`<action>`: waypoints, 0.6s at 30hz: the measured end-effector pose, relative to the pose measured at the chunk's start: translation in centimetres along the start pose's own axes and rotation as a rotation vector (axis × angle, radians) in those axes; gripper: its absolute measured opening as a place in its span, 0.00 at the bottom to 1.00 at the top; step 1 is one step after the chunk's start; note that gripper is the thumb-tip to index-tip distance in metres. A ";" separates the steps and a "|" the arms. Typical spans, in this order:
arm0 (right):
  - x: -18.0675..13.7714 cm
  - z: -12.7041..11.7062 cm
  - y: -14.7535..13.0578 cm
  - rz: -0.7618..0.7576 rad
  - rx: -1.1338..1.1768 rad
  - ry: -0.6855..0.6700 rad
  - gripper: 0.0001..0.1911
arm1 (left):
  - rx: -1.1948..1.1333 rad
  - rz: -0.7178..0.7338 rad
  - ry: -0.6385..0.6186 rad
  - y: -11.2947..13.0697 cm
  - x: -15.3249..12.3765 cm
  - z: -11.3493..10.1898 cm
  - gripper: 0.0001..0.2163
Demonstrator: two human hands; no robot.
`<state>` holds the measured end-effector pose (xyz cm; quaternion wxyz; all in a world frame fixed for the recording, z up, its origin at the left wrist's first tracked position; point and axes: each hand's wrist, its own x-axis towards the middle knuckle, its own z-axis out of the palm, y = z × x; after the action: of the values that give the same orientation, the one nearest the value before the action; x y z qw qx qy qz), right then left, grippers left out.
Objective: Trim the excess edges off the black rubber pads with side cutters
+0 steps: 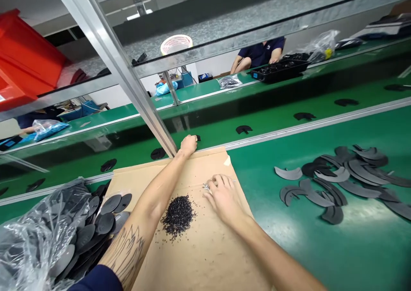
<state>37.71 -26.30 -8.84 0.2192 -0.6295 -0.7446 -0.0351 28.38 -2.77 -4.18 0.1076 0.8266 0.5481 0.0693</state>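
My left hand (pixel 188 145) reaches to the far edge of a brown cardboard sheet (pixel 199 256), fingers curled over a black disc at the conveyor's rim. My right hand (pixel 224 196) rests on the cardboard with its fingers closed on a small metal tool (pixel 206 187), likely snips. A heap of small black trimmings (pixel 178 215) lies on the cardboard between my forearms. Grey-black round plastic discs (pixel 105 218) spill from a clear plastic bag (pixel 35 235) at my left.
Crescent-shaped black offcuts (pixel 337 179) lie on the green bench at right. Single black pieces (pixel 244 129) ride the green conveyor beyond. A slanted metal post (pixel 128 76) rises ahead. A co-worker's arms (pixel 257 59) and a black tray (pixel 278 70) are across the line. Red bins (pixel 22 59) sit upper left.
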 end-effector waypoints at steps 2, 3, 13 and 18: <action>0.1 0.1 0.0 -0.005 -0.005 0.008 0.10 | -0.048 0.008 0.017 -0.1 -0.1 -0.4 0.15; 0.1 0.1 0.0 -0.005 -0.010 0.018 0.12 | -0.079 0.032 0.027 -0.1 -0.4 -0.8 0.14; 1.3 -0.9 0.0 -0.155 0.337 0.207 0.20 | -0.387 0.502 -0.098 -2.7 -16.7 -4.3 0.05; 1.3 -0.2 -2.2 -0.362 0.585 0.099 0.14 | -0.297 0.422 -0.138 -8.9 -23.4 -5.4 0.13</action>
<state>35.52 -25.61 -7.69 0.4164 -0.3951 -0.8112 0.1112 10.06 -20.41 -1.17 0.2481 0.9004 0.3389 0.1134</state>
